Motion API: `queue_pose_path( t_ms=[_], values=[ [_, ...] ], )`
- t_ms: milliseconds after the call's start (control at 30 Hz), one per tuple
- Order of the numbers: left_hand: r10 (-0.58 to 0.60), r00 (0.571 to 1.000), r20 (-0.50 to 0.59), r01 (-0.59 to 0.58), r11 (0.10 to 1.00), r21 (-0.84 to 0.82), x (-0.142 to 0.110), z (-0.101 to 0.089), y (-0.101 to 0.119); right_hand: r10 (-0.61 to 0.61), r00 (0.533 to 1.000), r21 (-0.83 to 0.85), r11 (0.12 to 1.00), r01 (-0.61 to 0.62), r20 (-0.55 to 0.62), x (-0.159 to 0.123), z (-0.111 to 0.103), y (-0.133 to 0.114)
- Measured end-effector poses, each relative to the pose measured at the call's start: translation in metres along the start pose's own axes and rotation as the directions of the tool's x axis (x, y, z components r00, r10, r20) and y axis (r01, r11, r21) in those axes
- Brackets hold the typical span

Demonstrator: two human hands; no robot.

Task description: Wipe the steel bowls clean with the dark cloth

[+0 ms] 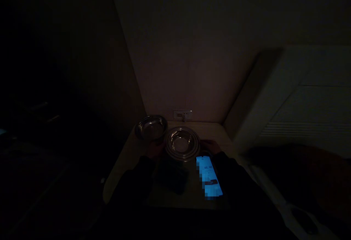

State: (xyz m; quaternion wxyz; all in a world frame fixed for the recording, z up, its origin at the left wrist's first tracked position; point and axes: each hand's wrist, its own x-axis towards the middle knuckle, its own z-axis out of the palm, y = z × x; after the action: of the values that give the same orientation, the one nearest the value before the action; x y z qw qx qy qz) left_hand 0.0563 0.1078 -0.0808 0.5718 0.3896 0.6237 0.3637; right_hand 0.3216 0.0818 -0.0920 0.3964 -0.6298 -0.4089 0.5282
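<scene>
The room is very dark. Two steel bowls stand on a small pale table: a smaller bowl at the back left and a larger stack of bowls beside it. My left hand rests by the left edge of the stack, just under the smaller bowl. My right hand lies against the stack's right edge. Both arms are in dark sleeves, and the fingers are too dim to make out. A lit phone glows blue near my right wrist.
A dark flat object lies on the table between my arms. A wall socket sits behind the bowls. A white bed or cabinet edge rises at the right. The left side is black.
</scene>
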Motion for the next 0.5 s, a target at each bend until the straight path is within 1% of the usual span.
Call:
queue_pose_path(
  t_ms=[100,167,333,500],
  values=[
    [-0.015,1.0,0.005,0.015,0.997,-0.079,-0.003,0.008,0.008,0.037,0.999,0.037,0.999,-0.037,0.002,0.004,-0.01,-0.004],
    [-0.013,0.999,0.031,0.017,0.993,-0.119,-0.001,0.018,0.014,0.062,0.998,0.054,0.997,-0.062,-0.006,0.008,-0.019,-0.008],
    [-0.008,0.993,0.114,0.028,0.984,-0.175,0.01,0.057,0.024,0.09,0.994,0.092,0.992,-0.084,-0.069,0.016,-0.048,-0.012],
    [-0.008,0.98,0.2,0.049,0.978,-0.201,0.026,0.094,0.021,0.105,0.983,0.109,0.99,-0.089,-0.151,0.025,-0.073,-0.005]
  ],
)
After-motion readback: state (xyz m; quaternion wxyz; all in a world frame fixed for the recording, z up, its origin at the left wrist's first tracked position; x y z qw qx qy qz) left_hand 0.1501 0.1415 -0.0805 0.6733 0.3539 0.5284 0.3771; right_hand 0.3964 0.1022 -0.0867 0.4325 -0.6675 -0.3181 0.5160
